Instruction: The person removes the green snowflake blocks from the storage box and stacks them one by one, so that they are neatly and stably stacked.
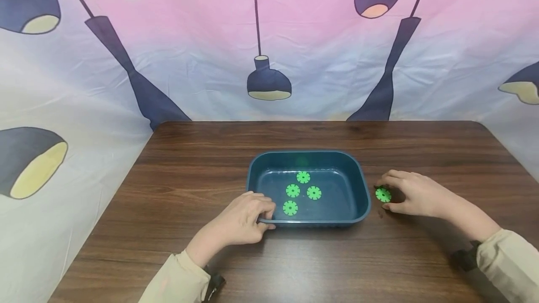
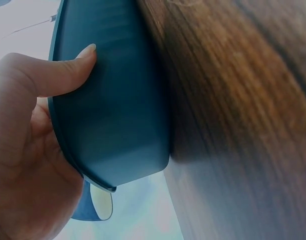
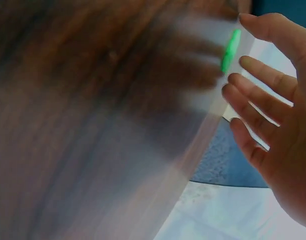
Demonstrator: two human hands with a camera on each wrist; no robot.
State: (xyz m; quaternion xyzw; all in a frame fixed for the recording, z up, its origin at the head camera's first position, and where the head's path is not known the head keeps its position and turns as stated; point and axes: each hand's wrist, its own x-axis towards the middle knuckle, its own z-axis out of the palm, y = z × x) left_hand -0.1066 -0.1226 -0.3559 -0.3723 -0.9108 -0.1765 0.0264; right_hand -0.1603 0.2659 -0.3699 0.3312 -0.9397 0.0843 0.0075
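Observation:
My left hand [image 1: 248,216] grips the near-left rim of a dark blue rectangular plastic tub [image 1: 337,222], fingers over the inside and thumb on the outer wall. In the left wrist view the thumb [image 2: 68,75] presses flat on that wall. Several bright green notched discs lie on the tub's floor, among them a front one [image 1: 290,208] and a back one [image 1: 303,177]. To the right of the tub, my right hand [image 1: 417,194] hovers with thumb and fingers spread around another green notched disc [image 1: 383,195]. In the right wrist view this disc [image 3: 230,51] lies on the table, apart from the fingertips.
The dark wood-grain table [image 1: 189,167] carries the tub near its middle. Behind it hangs a pink and pale blue cloth [image 1: 202,69] printed with dark lamps. Dark bands [image 1: 214,284] sit at both wrists.

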